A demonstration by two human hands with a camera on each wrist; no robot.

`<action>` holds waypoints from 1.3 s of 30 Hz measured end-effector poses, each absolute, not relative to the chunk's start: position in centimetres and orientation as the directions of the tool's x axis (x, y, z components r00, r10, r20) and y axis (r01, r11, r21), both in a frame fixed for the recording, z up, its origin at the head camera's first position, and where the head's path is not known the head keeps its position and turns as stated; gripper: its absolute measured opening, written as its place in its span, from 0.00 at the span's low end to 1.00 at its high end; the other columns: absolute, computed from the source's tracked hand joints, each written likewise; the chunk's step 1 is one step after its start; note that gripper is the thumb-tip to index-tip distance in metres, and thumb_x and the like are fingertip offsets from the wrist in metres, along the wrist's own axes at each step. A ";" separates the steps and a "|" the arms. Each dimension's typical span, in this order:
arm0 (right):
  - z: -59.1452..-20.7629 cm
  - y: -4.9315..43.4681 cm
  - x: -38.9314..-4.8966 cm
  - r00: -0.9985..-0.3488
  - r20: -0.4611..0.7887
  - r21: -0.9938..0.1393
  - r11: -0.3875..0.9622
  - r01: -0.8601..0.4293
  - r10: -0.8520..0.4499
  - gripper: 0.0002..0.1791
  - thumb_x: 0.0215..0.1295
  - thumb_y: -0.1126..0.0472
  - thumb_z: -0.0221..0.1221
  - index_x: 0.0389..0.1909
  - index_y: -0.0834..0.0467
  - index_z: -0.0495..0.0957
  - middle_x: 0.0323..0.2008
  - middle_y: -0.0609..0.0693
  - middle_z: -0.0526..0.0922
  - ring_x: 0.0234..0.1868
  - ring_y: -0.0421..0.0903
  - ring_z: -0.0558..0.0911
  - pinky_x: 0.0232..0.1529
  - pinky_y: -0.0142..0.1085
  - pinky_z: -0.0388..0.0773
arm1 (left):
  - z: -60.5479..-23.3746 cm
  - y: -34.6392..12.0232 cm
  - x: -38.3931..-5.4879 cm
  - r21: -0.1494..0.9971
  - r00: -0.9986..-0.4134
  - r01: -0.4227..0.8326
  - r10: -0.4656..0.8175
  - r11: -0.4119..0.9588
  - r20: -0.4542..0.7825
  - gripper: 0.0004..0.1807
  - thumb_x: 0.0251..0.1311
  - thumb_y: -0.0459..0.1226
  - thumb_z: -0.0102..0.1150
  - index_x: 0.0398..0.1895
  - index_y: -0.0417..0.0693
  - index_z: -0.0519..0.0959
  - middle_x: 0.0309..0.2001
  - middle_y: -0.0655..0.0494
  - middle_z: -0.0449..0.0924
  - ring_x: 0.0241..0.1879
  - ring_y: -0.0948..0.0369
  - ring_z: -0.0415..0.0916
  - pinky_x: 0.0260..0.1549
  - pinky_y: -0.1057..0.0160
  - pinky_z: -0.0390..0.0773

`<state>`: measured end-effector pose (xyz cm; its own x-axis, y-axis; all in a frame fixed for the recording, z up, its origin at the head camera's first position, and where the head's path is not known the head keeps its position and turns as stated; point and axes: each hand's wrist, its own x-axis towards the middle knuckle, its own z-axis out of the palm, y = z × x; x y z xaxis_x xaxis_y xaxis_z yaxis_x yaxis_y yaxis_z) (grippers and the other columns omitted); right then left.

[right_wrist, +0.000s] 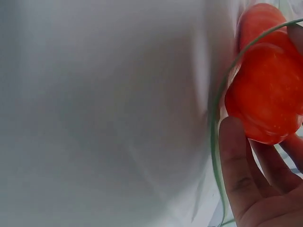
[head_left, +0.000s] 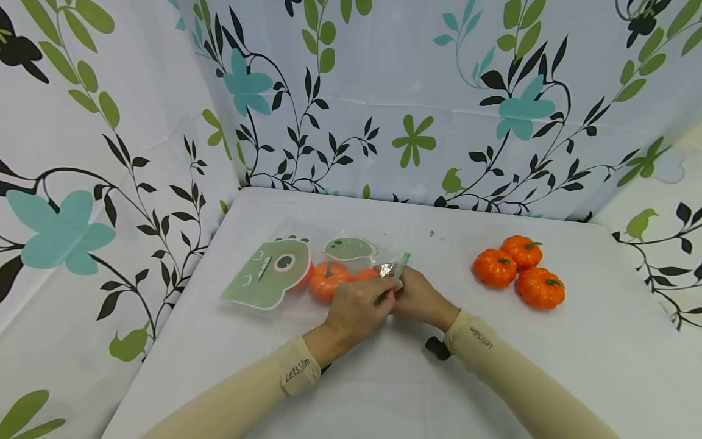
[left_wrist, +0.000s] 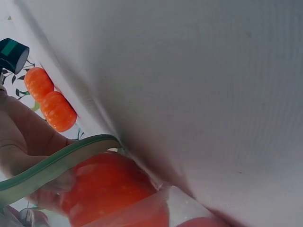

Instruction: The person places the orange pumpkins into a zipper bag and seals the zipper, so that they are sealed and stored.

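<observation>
A clear zip bag (head_left: 263, 274) with a green cartoon print lies on the table, and small orange toy pumpkins (head_left: 327, 281) show through it. My left hand (head_left: 353, 311) pinches the bag's edge near the green zip strip (left_wrist: 61, 163). At the bag's mouth, my right hand (head_left: 422, 299) reaches in from the right. In the right wrist view its fingers (right_wrist: 236, 161) curl round a shiny orange pumpkin (right_wrist: 265, 94) within the green-rimmed opening. Another pumpkin (right_wrist: 260, 21) sits deeper in the bag. The head view hides most of the held pumpkin behind the hands.
Three orange pumpkins (head_left: 518, 268) with green stems stand together on the white table (head_left: 351, 396), right of the bag. Patterned curtains (head_left: 356, 91) hang behind the table and at its sides. A dark wrist camera (head_left: 437, 348) is by the right cuff.
</observation>
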<state>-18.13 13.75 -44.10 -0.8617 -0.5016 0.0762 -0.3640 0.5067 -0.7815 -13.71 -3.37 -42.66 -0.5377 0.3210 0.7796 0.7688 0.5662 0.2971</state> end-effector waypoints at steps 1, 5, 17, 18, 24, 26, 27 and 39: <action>-44.1 13.5 -18.2 -0.850 0.094 -0.767 0.506 -0.394 -0.519 0.28 0.56 0.60 0.72 0.59 0.58 0.78 0.52 0.49 0.83 0.52 0.47 0.80 0.53 0.44 0.78 | -42.7 -3.4 -13.7 0.296 -0.539 0.767 0.322 0.569 0.778 0.12 0.47 0.25 0.67 0.35 0.42 0.88 0.32 0.56 0.88 0.29 0.63 0.85 0.27 0.67 0.81; -44.3 12.7 -18.5 -0.781 0.188 -0.705 0.472 -0.529 -0.595 0.26 0.61 0.64 0.68 0.61 0.64 0.77 0.56 0.55 0.82 0.58 0.51 0.79 0.59 0.47 0.75 | -42.5 -3.4 -13.6 0.298 -0.545 0.762 0.321 0.575 0.775 0.12 0.47 0.25 0.67 0.36 0.42 0.88 0.33 0.56 0.88 0.31 0.61 0.86 0.28 0.66 0.82; -44.8 12.8 -18.5 -0.874 0.091 -0.815 0.469 -0.341 -0.477 0.31 0.62 0.62 0.69 0.66 0.60 0.74 0.60 0.53 0.80 0.60 0.51 0.78 0.59 0.48 0.75 | -42.6 -3.6 -13.7 0.290 -0.541 0.758 0.316 0.584 0.779 0.11 0.47 0.26 0.69 0.36 0.42 0.88 0.29 0.57 0.87 0.22 0.64 0.80 0.23 0.70 0.78; -44.8 13.0 -18.5 -0.884 0.068 -0.832 0.462 -0.306 -0.463 0.31 0.61 0.63 0.69 0.66 0.59 0.74 0.60 0.52 0.80 0.60 0.50 0.78 0.59 0.47 0.76 | -42.7 -3.7 -13.7 0.291 -0.543 0.758 0.317 0.584 0.778 0.11 0.47 0.26 0.69 0.36 0.42 0.88 0.30 0.57 0.87 0.22 0.64 0.80 0.22 0.70 0.78; -45.0 14.2 -18.1 -0.905 -0.039 -0.902 0.405 -0.151 -0.424 0.32 0.55 0.69 0.72 0.62 0.65 0.74 0.59 0.59 0.79 0.60 0.57 0.79 0.55 0.44 0.79 | -42.6 -3.8 -13.6 0.277 -0.543 0.754 0.326 0.596 0.774 0.12 0.46 0.26 0.70 0.36 0.43 0.88 0.31 0.56 0.88 0.26 0.63 0.83 0.23 0.69 0.80; -45.0 14.5 -17.9 -0.899 -0.061 -0.914 0.386 -0.124 -0.434 0.31 0.56 0.69 0.72 0.61 0.66 0.75 0.58 0.60 0.80 0.58 0.58 0.80 0.54 0.44 0.80 | -42.6 -3.8 -13.5 0.279 -0.546 0.753 0.328 0.596 0.771 0.12 0.47 0.26 0.70 0.37 0.42 0.88 0.33 0.55 0.88 0.27 0.62 0.84 0.25 0.68 0.81; -45.0 14.7 -17.8 -0.895 -0.070 -0.919 0.378 -0.114 -0.441 0.31 0.56 0.69 0.72 0.62 0.66 0.75 0.58 0.60 0.80 0.58 0.58 0.81 0.54 0.43 0.80 | -42.6 -3.8 -13.5 0.280 -0.548 0.752 0.329 0.596 0.769 0.12 0.47 0.26 0.70 0.37 0.42 0.88 0.33 0.55 0.88 0.29 0.61 0.85 0.26 0.67 0.82; -44.8 15.2 -17.0 -0.887 -0.131 -0.944 0.330 -0.026 -0.443 0.25 0.64 0.67 0.63 0.62 0.68 0.76 0.60 0.61 0.79 0.55 0.56 0.83 0.51 0.42 0.81 | -42.9 -3.5 -13.6 0.293 -0.547 0.761 0.331 0.578 0.768 0.06 0.48 0.25 0.64 0.28 0.44 0.84 0.24 0.59 0.82 0.21 0.65 0.76 0.21 0.69 0.76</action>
<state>-17.04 15.16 -44.78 -0.8869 -0.4430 -0.1306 -0.0259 0.3300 -0.9436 -13.61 -3.50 -42.88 -0.5473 0.3314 0.7685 0.7615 0.5782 0.2930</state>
